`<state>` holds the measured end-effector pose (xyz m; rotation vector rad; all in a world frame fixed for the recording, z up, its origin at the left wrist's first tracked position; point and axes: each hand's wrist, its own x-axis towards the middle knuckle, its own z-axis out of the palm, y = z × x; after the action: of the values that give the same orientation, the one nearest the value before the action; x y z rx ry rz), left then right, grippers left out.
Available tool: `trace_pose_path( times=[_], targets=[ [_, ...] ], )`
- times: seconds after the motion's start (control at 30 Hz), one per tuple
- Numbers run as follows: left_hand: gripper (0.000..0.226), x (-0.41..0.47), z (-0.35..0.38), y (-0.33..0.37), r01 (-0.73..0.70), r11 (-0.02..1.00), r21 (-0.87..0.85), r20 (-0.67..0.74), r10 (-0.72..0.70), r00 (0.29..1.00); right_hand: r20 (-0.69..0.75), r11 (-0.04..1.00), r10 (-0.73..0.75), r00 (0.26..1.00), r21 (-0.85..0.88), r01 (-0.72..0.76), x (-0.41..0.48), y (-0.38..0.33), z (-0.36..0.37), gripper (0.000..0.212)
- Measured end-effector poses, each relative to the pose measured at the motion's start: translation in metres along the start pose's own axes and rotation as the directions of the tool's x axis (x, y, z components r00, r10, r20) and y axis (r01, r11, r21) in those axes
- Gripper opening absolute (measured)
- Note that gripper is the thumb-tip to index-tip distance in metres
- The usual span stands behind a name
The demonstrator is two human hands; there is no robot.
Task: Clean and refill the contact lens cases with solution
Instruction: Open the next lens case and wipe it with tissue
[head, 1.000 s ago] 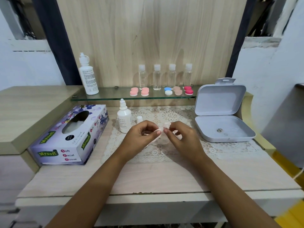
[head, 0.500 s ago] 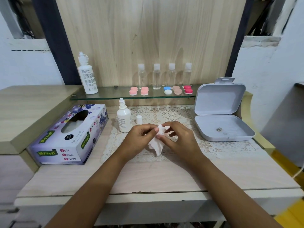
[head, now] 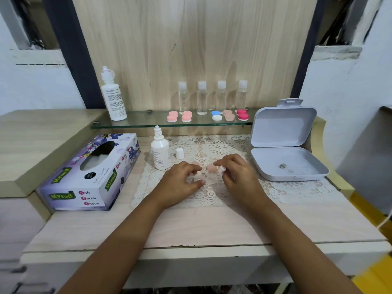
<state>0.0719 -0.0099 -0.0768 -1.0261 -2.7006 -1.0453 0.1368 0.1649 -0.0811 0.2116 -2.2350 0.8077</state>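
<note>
While both hands work low over the white lace mat (head: pixel 212 149) in the middle of the pale wooden counter (head: pixel 191 225), the piece being cleaned sits between them: a small pale pink round lens-case cap (head: pixel 211 168), right at the tips of the right hand (head: pixel 237 177). That hand's fingers (head: pixel 224 161) are curled in and seem to pinch a scrap of white tissue (head: pixel 222 170) against the thumb. The left hand (head: pixel 180 183) bends its fingers over a faint clear shape on the mat, probably the case body. Blur hides whether it grips this or only steadies it, so I cannot tell.

The step in hand looks like wiping a case part dry before refilling. To do it well, hold the part by its rim, not its inside. Twist a clean corner of tissue into the well so that no damp film or lint is left. Keep the work low over the mat, so a dropped cap lands softly and does not roll.

The small white dropper bottle of solution (head: pixel 160 152) stands uncapped just beside the left hand, with its little white cap (head: pixel 179 153) next to it, so the left wrist should stay clear of it. More pink, blue, white and red lens cases (head: pixel 216 117) wait on the glass shelf (head: pixel 148 122) behind.
</note>
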Motion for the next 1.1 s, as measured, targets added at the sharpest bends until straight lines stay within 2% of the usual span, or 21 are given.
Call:
trace_pose_path(
  times=[0.07,0.2,0.3,0.4,0.7,1.0,1.1],
  targets=[
    [0.043,0.0006,0.0000,0.0002,0.005,0.999,0.050,0.026,-0.006,1.000,0.069,1.000,0.029,0.997,-0.008,-0.028,-0.0024,-0.0006,0.0025,0.032],
    [0.030,0.0006,0.0005,0.0023,-0.025,0.997,0.076,0.020,0.024,1.000,0.138,0.994,0.099,0.986,0.029,-0.104,-0.0045,-0.0018,0.0035,0.020],
    [0.028,0.0011,0.0001,0.0028,-0.042,0.997,0.058,0.015,0.041,0.999,0.127,0.998,0.058,0.990,0.021,-0.061,-0.0027,-0.0016,0.0045,0.013],
    [0.022,0.0012,0.0006,0.0024,-0.044,0.997,0.055,0.009,0.044,0.999,0.177,0.999,0.038,0.983,-0.008,-0.037,-0.0001,0.0011,0.0059,0.011],
    [0.024,0.0023,0.0021,0.0001,-0.041,0.999,0.006,0.001,0.041,0.999,0.286,0.996,0.010,0.958,-0.091,0.017,-0.0054,0.0016,0.0048,0.019],
    [0.027,0.0026,0.0022,0.0006,-0.047,0.999,0.008,-0.002,0.047,0.999,0.344,0.992,0.082,0.935,-0.115,-0.044,-0.0016,0.0038,0.0058,0.023],
    [0.027,0.0027,0.0021,-0.0001,-0.053,0.999,0.006,0.004,0.053,0.999,0.349,0.992,0.103,0.931,-0.100,-0.072,-0.0025,0.0003,0.0036,0.032]
  ],
)
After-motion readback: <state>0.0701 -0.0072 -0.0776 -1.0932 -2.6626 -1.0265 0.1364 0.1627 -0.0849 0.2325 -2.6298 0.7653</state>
